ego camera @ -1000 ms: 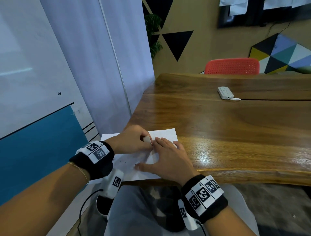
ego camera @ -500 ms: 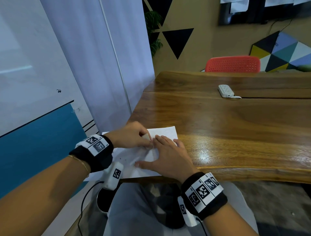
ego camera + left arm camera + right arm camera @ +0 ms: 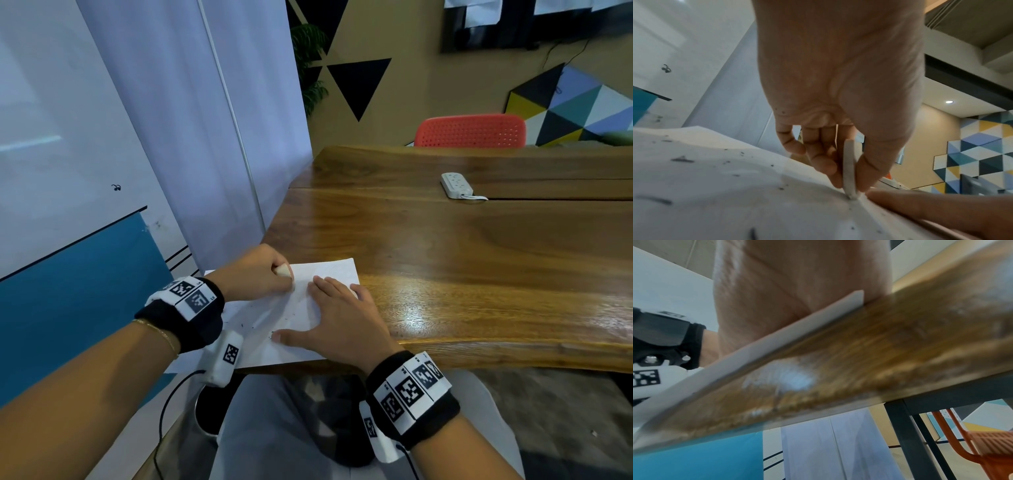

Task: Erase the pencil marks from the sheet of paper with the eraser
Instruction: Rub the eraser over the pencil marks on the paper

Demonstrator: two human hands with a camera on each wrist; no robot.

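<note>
Since a second ago your left hand (image 3: 255, 270) has slid the eraser (image 3: 283, 271) a little away from your right fingertips, opening a small strip of bare paper between them. You pinch the white eraser between thumb and curled fingers; in the left wrist view it stands on edge, its lower tip pressed into the sheet of paper (image 3: 719, 191) just beside a finger of your other hand. Your right hand (image 3: 337, 320) lies flat with straight, spread fingers on the sheet, thumb stretched toward the near edge, holding it down. Dark crumbs (image 3: 682, 160) and short streaks are scattered over the paper on the near left side of the eraser. That sheet sits at the near left corner of the wooden table (image 3: 479, 267), with a white power strip (image 3: 457, 185) well apart toward the far side.
</note>
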